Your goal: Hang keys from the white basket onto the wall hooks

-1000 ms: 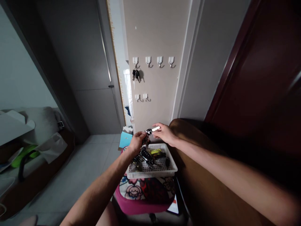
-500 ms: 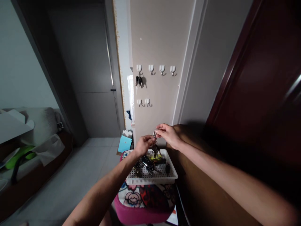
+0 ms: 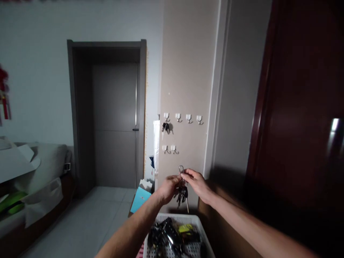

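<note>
Between both hands a bunch of keys hangs from a metal clip, whose loop sticks up above the fingers. My left hand pinches the clip from the left. From the other side, my right hand grips it with thumb and fingers closed. Below them, a white plastic basket holds a large black key fob, a yellow item and other dark pieces I cannot make out. Straight ahead on the wall, dark keys hang from the upper left hook.
Three more hooks line the upper row; two hooks sit lower. A blue box stands on the floor at left. A brown surface lies right of the basket. A grey door is at the back left.
The view has tilted upward, so the hooks and basket appear lower. Both hands have lifted the bunch of keys away from the basket, and the clip's loop now shows above the fingers.
</note>
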The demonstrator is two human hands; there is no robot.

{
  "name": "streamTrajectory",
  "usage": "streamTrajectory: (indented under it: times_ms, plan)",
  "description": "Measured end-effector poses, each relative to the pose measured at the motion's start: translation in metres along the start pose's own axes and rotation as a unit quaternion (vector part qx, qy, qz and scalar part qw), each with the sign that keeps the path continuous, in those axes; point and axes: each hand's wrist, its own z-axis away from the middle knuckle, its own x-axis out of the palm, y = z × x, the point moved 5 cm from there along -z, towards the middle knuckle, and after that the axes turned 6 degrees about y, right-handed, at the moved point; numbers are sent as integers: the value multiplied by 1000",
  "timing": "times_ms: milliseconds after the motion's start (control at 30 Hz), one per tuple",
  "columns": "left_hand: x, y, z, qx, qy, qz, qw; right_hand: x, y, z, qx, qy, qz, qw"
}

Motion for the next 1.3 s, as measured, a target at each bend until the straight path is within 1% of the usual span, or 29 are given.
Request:
streamTrajectory:
  times_ms: [67, 167, 300, 400, 467, 567, 633, 733, 800, 833, 900, 933, 967, 1000, 1033, 1067, 1133, 1200, 1233, 1300]
  plan:
    - [0, 11, -5, 25, 42, -62, 997, -4, -17, -21, -15, 42, -6, 999]
    - [-2, 24, -9, 39, 98, -122, 987, -8, -43, -61, -33, 89, -21, 995]
    - [-3, 36, -14, 39, 113, -145, 982, -14, -71, -118, -50, 156, -10, 986]
    - [-3, 47, -21, 51, 114, -168, 978, -16, -84, -153, -44, 192, -5, 980]
    - [-4, 54, -26, 66, 118, -180, 974, -17, -87, -170, -31, 213, -1, 977]
    - [-7, 60, -32, 84, 121, -183, 972, -21, -81, -187, -4, 250, 29, 968]
    - [-11, 59, -34, 88, 124, -186, 971, -23, -72, -194, 10, 263, 56, 963]
    - [-23, 53, -33, 89, 135, -195, 967, -27, -59, -197, 29, 265, 81, 961]
    - [-33, 45, -29, 86, 144, -203, 965, -31, -57, -191, 21, 272, 140, 952]
    - [-39, 40, -26, 83, 149, -210, 963, -33, -59, -185, 5, 278, 187, 942]
    - [-50, 28, -17, 70, 161, -235, 956, -33, -64, -166, -49, 273, 299, 913]
    - [-56, 20, -12, 59, 165, -253, 951, -31, -64, -153, -78, 254, 347, 900]
    - [-61, 12, -6, 48, 168, -275, 945, -27, -61, -138, -100, 219, 383, 892]
    - [-66, 2, 1, 38, 168, -301, 938, -22, -54, -121, -114, 174, 411, 887]
    - [-71, -9, 8, 29, 163, -328, 930, -16, -43, -101, -119, 115, 435, 885]
    - [-75, -20, 16, 23, 154, -358, 921, -10, -29, -78, -114, 51, 453, 883]
    - [-79, -42, 32, 15, 124, -424, 897, 2, 6, -28, -83, -81, 474, 873]
    - [-81, -63, 49, 9, 83, -494, 865, 12, 42, 21, -52, -200, 478, 854]
    - [-81, -71, 56, 11, 62, -528, 847, 16, 58, 42, -45, -250, 479, 840]
    - [-78, -83, 69, 31, 25, -592, 805, 21, 83, 71, -38, -319, 483, 814]
